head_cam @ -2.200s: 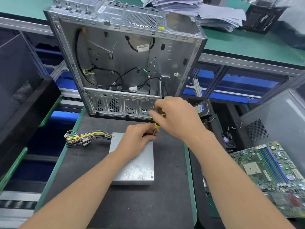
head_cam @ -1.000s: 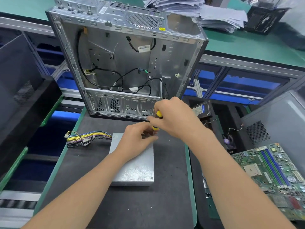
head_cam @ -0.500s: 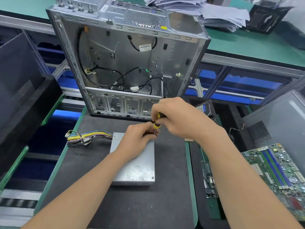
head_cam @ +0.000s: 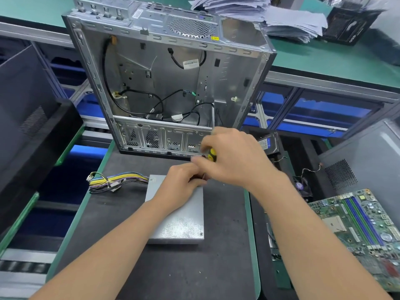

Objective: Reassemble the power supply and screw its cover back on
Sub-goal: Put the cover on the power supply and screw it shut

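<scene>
Grey speckled power supply [head_cam: 179, 226], yellow-black screwdriver [head_cam: 211, 155], green motherboard [head_cam: 359, 230]

Green-topped bench [head_cam: 324, 61] behind black mat [head_cam: 173, 267], paper stack [head_cam: 292, 20] beyond.

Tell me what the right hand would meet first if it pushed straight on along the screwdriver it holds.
Probably the power supply, at its far right corner: the screwdriver in the right hand slants down there. The left hand hides the tip, so contact is unclear.
</scene>
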